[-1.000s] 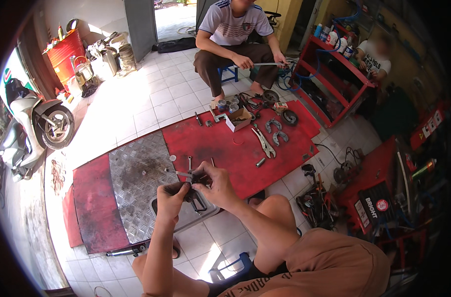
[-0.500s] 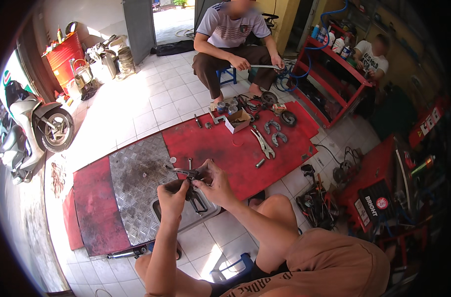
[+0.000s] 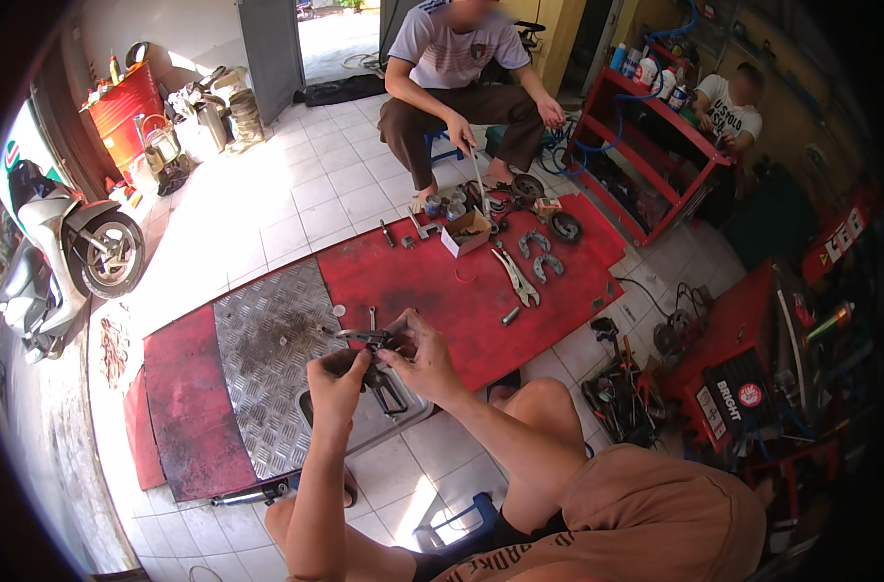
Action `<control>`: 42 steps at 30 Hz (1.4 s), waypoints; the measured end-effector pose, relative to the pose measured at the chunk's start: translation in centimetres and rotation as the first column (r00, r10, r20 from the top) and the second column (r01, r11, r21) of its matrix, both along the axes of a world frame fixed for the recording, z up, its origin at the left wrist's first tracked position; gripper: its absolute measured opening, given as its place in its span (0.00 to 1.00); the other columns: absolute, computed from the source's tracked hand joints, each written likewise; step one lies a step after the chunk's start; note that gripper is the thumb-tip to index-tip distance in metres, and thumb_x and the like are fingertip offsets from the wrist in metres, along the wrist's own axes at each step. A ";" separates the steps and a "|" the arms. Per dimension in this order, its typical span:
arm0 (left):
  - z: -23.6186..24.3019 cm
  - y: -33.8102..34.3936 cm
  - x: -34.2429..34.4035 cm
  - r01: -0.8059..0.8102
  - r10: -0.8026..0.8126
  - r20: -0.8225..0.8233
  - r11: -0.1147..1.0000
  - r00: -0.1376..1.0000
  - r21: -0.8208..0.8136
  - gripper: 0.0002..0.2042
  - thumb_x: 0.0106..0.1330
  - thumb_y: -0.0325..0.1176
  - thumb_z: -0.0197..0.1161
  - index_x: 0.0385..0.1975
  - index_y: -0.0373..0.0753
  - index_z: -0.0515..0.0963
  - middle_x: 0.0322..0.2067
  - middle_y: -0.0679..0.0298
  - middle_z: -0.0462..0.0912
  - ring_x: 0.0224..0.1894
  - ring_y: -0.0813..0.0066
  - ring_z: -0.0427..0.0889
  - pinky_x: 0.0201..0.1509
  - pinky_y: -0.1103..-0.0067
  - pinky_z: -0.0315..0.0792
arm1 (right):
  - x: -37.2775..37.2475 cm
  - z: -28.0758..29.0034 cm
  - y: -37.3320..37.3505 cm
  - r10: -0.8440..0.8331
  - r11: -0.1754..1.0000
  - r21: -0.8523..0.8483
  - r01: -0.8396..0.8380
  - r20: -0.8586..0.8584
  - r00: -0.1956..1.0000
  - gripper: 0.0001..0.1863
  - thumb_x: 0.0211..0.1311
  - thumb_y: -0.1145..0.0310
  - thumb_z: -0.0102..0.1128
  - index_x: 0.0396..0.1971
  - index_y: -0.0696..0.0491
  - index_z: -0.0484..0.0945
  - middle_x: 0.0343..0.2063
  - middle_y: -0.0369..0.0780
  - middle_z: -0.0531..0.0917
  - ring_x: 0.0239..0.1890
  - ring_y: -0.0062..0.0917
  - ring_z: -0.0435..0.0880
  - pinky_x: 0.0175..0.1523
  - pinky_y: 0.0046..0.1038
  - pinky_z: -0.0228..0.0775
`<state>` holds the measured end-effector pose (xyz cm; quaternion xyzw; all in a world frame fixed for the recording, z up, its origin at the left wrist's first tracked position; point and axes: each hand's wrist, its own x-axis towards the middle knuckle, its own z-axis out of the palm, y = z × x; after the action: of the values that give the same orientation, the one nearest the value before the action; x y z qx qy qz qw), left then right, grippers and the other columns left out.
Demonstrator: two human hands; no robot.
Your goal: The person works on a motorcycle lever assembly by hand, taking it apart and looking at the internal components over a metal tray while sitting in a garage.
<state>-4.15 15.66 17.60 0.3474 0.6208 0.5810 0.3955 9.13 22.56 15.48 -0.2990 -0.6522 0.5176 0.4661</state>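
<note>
Over a metal tray (image 3: 364, 444), my left hand (image 3: 333, 390) and my right hand (image 3: 423, 357) are held close together. Both pinch a dark metal part with a curved arm (image 3: 357, 336); the fingers hide much of it, so its exact kind is unclear. Below the fingers shows a black, frame-like piece (image 3: 392, 398); whether it belongs to the held part or lies in the tray, I cannot tell. Just beyond the hands lie a small wrench (image 3: 372, 317) and a pale round cap (image 3: 339, 310).
On the red mat (image 3: 393, 291) lie locking pliers (image 3: 516, 276), a socket (image 3: 510, 315), curved brake shoes (image 3: 549, 268) and a cardboard box (image 3: 454, 242). Across it sits a co-worker (image 3: 461, 58) holding a long metal tool (image 3: 478, 175). A red shelf (image 3: 646, 184) stands right, a scooter (image 3: 59, 252) left.
The co-worker has swung the long metal tool down toward the parts by the box, and one of their hands has let go of it. My hands and the metal part have hardly moved.
</note>
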 end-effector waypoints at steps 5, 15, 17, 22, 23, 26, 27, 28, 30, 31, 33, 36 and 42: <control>-0.2 0.1 -0.3 0.048 -0.049 -0.045 0.999 0.998 -0.025 0.08 0.59 0.28 0.64 0.28 0.26 0.82 0.19 0.65 0.81 0.19 0.84 0.74 0.21 0.84 0.64 | 0.3 0.2 -0.2 -0.017 1.000 0.008 0.017 0.017 1.000 0.15 0.50 0.82 0.64 0.33 0.57 0.66 0.28 0.41 0.81 0.32 0.24 0.85 0.34 0.25 0.75; 0.5 0.0 -0.1 0.029 -0.014 -0.354 0.999 0.935 0.037 0.08 0.53 0.28 0.64 0.24 0.28 0.83 0.13 0.61 0.80 0.15 0.82 0.76 0.23 0.83 0.71 | 0.6 1.8 0.0 0.002 0.983 0.181 -0.039 0.199 0.980 0.14 0.48 0.84 0.62 0.32 0.58 0.68 0.24 0.38 0.81 0.29 0.19 0.84 0.31 0.20 0.71; 0.3 0.7 1.2 0.091 -0.059 -0.406 0.994 0.912 0.060 0.08 0.52 0.26 0.64 0.28 0.28 0.83 0.17 0.59 0.83 0.20 0.82 0.81 0.27 0.82 0.74 | 1.7 1.9 0.3 -0.072 0.989 0.144 0.030 0.298 0.952 0.14 0.47 0.84 0.63 0.31 0.58 0.68 0.24 0.44 0.81 0.29 0.30 0.86 0.33 0.28 0.74; -0.2 -0.3 1.5 0.109 -0.052 -0.570 0.992 0.820 0.065 0.06 0.49 0.26 0.60 0.24 0.31 0.81 0.16 0.46 0.75 0.18 0.51 0.76 0.27 0.71 0.73 | 2.3 -0.5 0.9 0.030 0.994 0.093 -0.057 0.266 0.964 0.11 0.52 0.85 0.60 0.32 0.60 0.68 0.28 0.43 0.83 0.31 0.21 0.84 0.34 0.21 0.76; -1.3 -0.5 1.4 0.087 -0.017 -0.611 0.993 0.791 0.085 0.06 0.48 0.26 0.60 0.23 0.30 0.80 0.17 0.46 0.75 0.20 0.49 0.76 0.29 0.70 0.74 | 1.9 0.3 0.3 0.047 0.991 0.107 -0.085 0.320 0.946 0.11 0.52 0.85 0.60 0.32 0.60 0.68 0.29 0.42 0.83 0.32 0.21 0.84 0.34 0.21 0.75; -2.5 -2.0 1.8 0.099 0.024 -0.761 0.988 0.648 0.116 0.04 0.46 0.27 0.62 0.18 0.33 0.79 0.16 0.49 0.77 0.22 0.50 0.78 0.30 0.67 0.74 | 1.9 -0.4 -1.1 0.058 0.992 0.076 -0.098 0.412 0.909 0.11 0.52 0.85 0.60 0.32 0.60 0.68 0.28 0.41 0.82 0.32 0.21 0.84 0.35 0.21 0.75; -2.5 -2.2 2.0 0.139 0.002 -0.828 0.986 0.560 0.097 0.04 0.46 0.28 0.62 0.17 0.34 0.79 0.16 0.50 0.77 0.22 0.51 0.78 0.30 0.67 0.74 | 2.0 -0.7 -0.9 0.066 0.995 0.037 -0.091 0.439 0.896 0.10 0.53 0.84 0.60 0.33 0.60 0.69 0.29 0.40 0.82 0.33 0.19 0.83 0.35 0.21 0.74; -2.5 -2.5 2.6 0.177 -0.026 -0.880 0.982 0.473 0.066 0.04 0.47 0.28 0.62 0.17 0.35 0.79 0.16 0.51 0.78 0.22 0.52 0.79 0.29 0.67 0.74 | 2.5 -1.0 -0.6 0.107 0.993 -0.003 -0.118 0.447 0.888 0.10 0.54 0.84 0.59 0.33 0.59 0.70 0.29 0.39 0.82 0.33 0.19 0.83 0.35 0.20 0.73; -3.2 -2.8 3.6 0.269 -0.091 -0.946 0.963 0.311 -0.004 0.04 0.49 0.31 0.63 0.18 0.38 0.80 0.17 0.54 0.79 0.21 0.56 0.80 0.29 0.68 0.74 | 3.5 -1.6 0.5 0.186 0.982 -0.097 -0.159 0.445 0.876 0.09 0.55 0.83 0.58 0.34 0.59 0.71 0.30 0.39 0.82 0.34 0.17 0.82 0.35 0.20 0.73; -3.3 -2.8 4.1 0.303 -0.110 -0.949 0.953 0.297 -0.015 0.05 0.50 0.31 0.63 0.19 0.38 0.80 0.17 0.54 0.79 0.22 0.57 0.80 0.29 0.68 0.74 | 4.2 -0.9 0.8 0.231 0.972 -0.168 -0.166 0.524 0.820 0.08 0.57 0.83 0.57 0.36 0.58 0.72 0.31 0.38 0.82 0.35 0.16 0.81 0.35 0.19 0.72; -4.4 -2.8 4.0 0.336 -0.117 -0.940 0.942 0.320 -0.003 0.07 0.53 0.35 0.63 0.21 0.39 0.81 0.19 0.56 0.80 0.24 0.56 0.81 0.30 0.68 0.75 | 5.0 -0.9 1.7 0.278 0.961 -0.175 -0.216 0.576 0.769 0.08 0.57 0.82 0.57 0.37 0.58 0.74 0.30 0.38 0.82 0.33 0.16 0.81 0.35 0.19 0.72; -3.9 -3.7 -0.3 0.129 -0.192 -0.947 0.978 0.258 -0.163 0.09 0.55 0.40 0.64 0.26 0.42 0.83 0.23 0.56 0.82 0.29 0.54 0.82 0.35 0.66 0.77 | 5.9 0.6 1.5 0.267 0.964 -0.168 -0.208 0.623 0.735 0.09 0.57 0.81 0.57 0.38 0.59 0.74 0.30 0.38 0.82 0.32 0.18 0.82 0.36 0.20 0.73; -11.5 -4.7 -8.7 -0.177 -0.381 -0.869 0.876 0.314 -0.449 0.09 0.49 0.30 0.61 0.31 0.37 0.81 0.31 0.50 0.83 0.37 0.50 0.82 0.41 0.63 0.77 | 8.0 0.4 2.3 0.306 0.952 -0.211 -0.221 0.672 0.675 0.09 0.59 0.78 0.57 0.40 0.61 0.75 0.29 0.40 0.84 0.29 0.19 0.84 0.35 0.21 0.74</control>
<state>-12.86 10.97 6.14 0.5530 0.8274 0.0726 0.0667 17.11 24.90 15.86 -0.4000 -0.7854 0.4640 0.0886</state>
